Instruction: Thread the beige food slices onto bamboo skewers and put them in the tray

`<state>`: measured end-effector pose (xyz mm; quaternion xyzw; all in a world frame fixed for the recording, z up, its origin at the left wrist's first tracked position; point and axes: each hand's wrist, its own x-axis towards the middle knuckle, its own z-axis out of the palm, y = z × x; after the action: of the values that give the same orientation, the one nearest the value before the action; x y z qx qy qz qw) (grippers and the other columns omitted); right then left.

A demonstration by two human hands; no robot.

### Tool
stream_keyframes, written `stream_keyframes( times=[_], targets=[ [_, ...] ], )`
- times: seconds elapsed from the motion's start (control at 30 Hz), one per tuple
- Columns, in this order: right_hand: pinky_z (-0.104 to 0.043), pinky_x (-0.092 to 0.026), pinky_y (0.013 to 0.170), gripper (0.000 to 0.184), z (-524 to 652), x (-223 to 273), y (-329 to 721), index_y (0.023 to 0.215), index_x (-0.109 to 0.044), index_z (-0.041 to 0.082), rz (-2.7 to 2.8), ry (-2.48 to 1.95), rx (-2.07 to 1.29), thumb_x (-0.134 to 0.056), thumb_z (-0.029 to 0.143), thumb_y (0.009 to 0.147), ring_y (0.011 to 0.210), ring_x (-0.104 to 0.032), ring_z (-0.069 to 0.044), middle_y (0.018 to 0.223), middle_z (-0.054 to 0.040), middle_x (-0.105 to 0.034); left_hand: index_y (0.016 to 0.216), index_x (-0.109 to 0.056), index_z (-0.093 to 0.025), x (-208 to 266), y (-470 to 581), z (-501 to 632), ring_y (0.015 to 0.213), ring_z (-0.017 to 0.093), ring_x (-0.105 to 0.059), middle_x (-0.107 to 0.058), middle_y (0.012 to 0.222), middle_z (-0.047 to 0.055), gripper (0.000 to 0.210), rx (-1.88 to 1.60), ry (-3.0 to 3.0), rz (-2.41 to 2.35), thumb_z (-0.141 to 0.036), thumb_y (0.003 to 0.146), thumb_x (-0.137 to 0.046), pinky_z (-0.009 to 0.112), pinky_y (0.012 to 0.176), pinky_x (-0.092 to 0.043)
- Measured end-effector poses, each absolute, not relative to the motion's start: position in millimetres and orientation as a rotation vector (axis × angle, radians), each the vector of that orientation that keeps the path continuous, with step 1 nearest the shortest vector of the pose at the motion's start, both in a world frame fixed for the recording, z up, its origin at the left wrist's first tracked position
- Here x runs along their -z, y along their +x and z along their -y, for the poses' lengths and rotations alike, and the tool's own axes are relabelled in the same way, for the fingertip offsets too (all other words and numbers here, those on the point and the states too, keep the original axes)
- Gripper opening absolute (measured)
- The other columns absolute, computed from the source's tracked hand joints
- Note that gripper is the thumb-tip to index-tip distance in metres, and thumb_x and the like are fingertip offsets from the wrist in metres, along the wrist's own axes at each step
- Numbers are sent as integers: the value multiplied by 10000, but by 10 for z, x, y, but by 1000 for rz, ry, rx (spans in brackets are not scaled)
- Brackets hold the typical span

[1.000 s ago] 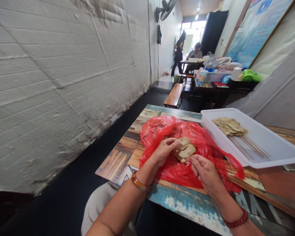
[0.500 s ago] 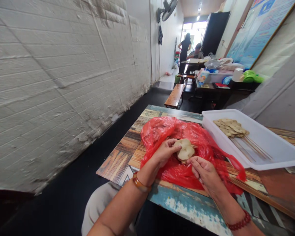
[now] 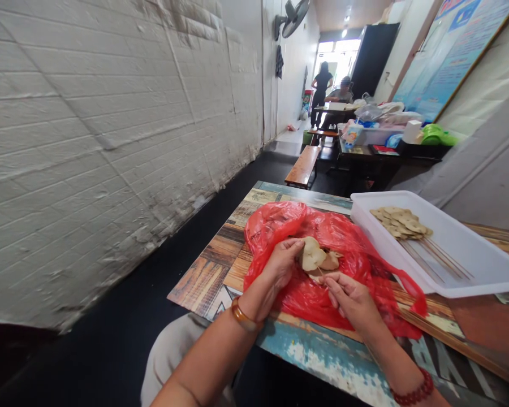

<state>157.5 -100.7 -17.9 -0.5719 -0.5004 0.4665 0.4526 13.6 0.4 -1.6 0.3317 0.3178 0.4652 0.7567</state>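
Observation:
My left hand [image 3: 283, 260] pinches pale round food slices [image 3: 311, 254] between thumb and fingertips. A thin wooden skewer [image 3: 320, 272] is held in my right hand [image 3: 348, 294], its fingers closed and its tip end at the lower edge of the slices. Both hands are over an opened red plastic bag [image 3: 275, 220], where more slices [image 3: 333, 261] lie. What the slices are made of, I cannot tell for sure. At the right, a white plastic tray [image 3: 487, 265] holds several skewers loaded with similar slices [image 3: 401, 221].
The bag and tray rest on a wood-patterned table [image 3: 212, 254]. Loose skewers [image 3: 453, 350] lie at its right front. Beyond stand a wooden bench [image 3: 303, 167] and a cluttered table [image 3: 365, 150]. Two people [image 3: 322, 85] are far back. A white wall [image 3: 110, 141] runs along the left.
The slices in my left hand have shifted left and tilted, away from the others in the bag. More of the skewer's end shows at my right fingertips.

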Motion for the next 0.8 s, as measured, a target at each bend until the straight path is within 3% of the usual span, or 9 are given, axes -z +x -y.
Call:
stream_keyframes(
  times=[0.2, 0.57, 0.8],
  targets=[
    [-229, -272, 435, 402, 1023, 263, 1602, 927, -630, 138, 1407, -1475, -999, -476, 509, 894, 416, -371, -88, 477, 70, -418, 757, -672, -109, -7, 85, -28, 572, 110, -551, -659, 670, 46, 302, -1047, 710, -692, -372, 641, -763, 227, 566, -403],
    [-230, -308, 457, 358, 1026, 281, 1595, 911, -645, 145, 1449, -1489, -881, -473, 459, 904, 429, -414, -100, 471, 62, -435, 764, -686, -99, 124, 136, -35, 587, 101, -542, -651, 686, 28, 341, -1051, 769, -733, -382, 606, -791, 223, 576, -389],
    [-227, -295, 435, 406, 1017, 262, 1585, 935, -652, 141, 1367, -1476, -928, -483, 507, 882, 419, -411, -103, 474, 59, -447, 888, -690, -102, -49, 117, 37, 684, 142, -599, -676, 789, 64, 345, -940, 716, -541, -317, 634, -782, 269, 692, -447]
  ],
)
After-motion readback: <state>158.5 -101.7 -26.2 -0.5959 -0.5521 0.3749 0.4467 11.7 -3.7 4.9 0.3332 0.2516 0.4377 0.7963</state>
